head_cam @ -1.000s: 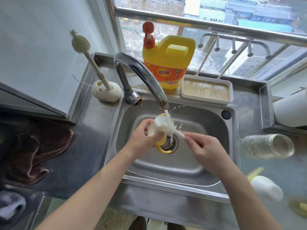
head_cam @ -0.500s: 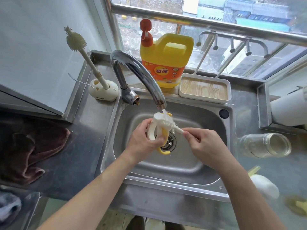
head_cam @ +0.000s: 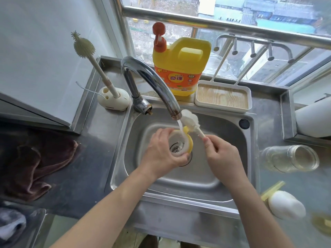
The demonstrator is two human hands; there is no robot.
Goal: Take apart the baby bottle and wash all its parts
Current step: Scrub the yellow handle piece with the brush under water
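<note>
chg: small brush [head_cam: 190,120] pulled out of collar ring [head_cam: 180,140] vs 0.5 s ago, now up by faucet [head_cam: 157,86] → scrub looks done, rinse step | L hand [head_cam: 161,151] fingers wrapped round ring, over drain under stream | R hand [head_cam: 221,156] pinching brush handle | ring white/yellow, wet | glass bottle [head_cam: 290,158] on counter right

Sink [head_cam: 231,178]: middle of counter.
Detergent jug [head_cam: 180,67]: behind sink.
Jar [head_cam: 291,159]: right counter.
Cloth [head_cam: 34,167]: left counter.
</note>
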